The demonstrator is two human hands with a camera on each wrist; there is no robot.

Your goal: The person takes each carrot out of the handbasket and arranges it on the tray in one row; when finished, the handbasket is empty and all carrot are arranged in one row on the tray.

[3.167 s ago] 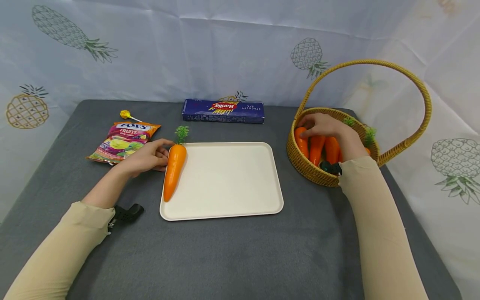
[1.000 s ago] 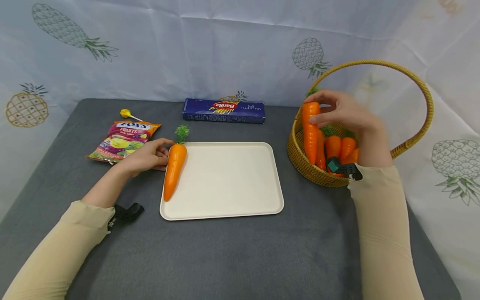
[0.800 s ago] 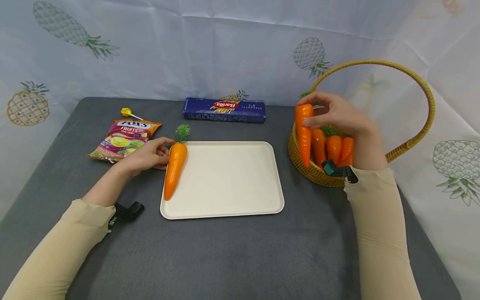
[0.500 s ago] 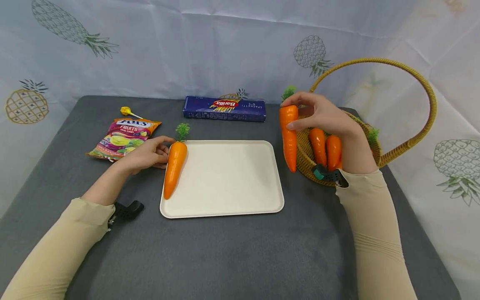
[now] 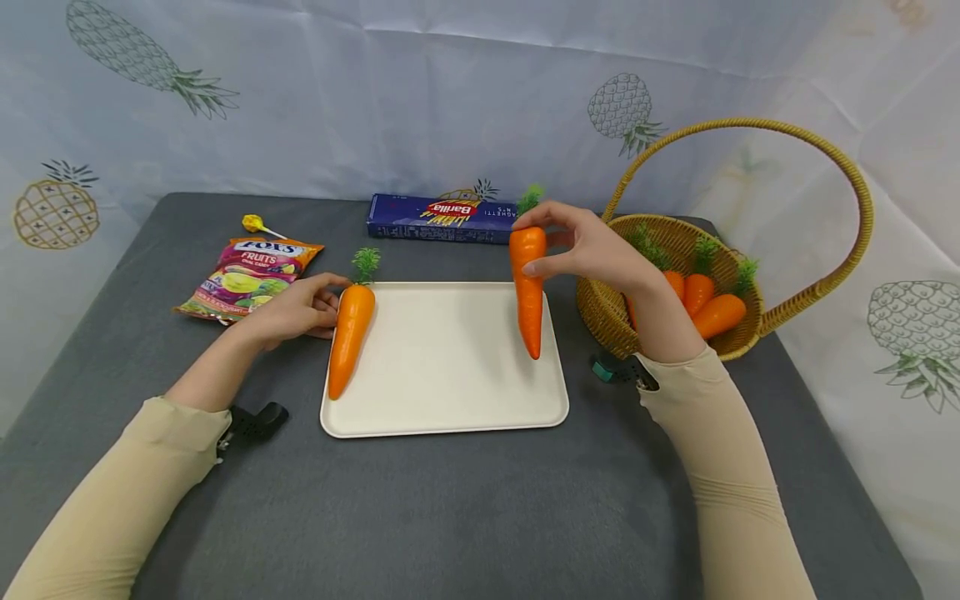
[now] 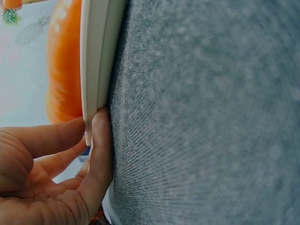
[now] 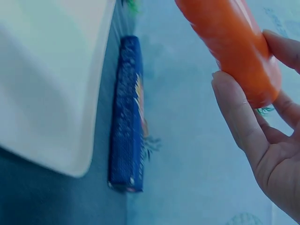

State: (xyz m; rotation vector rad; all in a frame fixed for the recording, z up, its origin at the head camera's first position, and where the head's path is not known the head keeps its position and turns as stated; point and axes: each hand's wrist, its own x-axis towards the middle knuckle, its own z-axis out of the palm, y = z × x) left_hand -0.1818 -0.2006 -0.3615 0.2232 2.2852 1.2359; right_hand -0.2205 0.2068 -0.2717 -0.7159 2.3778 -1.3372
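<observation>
My right hand point(image 5: 588, 246) pinches an orange carrot point(image 5: 529, 292) near its leafy top and holds it, tip down, over the right side of the cream tray point(image 5: 450, 358). The right wrist view shows thumb and fingers around the thick end of that carrot point(image 7: 234, 47). My left hand point(image 5: 296, 310) grips the tray's left rim; in the left wrist view its thumb lies on top of the rim point(image 6: 96, 61) and a finger underneath. Another carrot point(image 5: 350, 337) lies along the tray's left edge, beside the left hand's fingertips.
A wicker basket point(image 5: 607, 325) with a tall handle stands at the right, several carrots inside, partly hidden by my right forearm. A blue spaghetti box point(image 5: 442, 218) lies behind the tray. A candy bag point(image 5: 251, 279) and a yellow lollipop point(image 5: 255, 223) lie at the left.
My right hand has taken a carrot out of the basket and carried it left, over the tray. My left hand and the carrot on the tray have stayed in place.
</observation>
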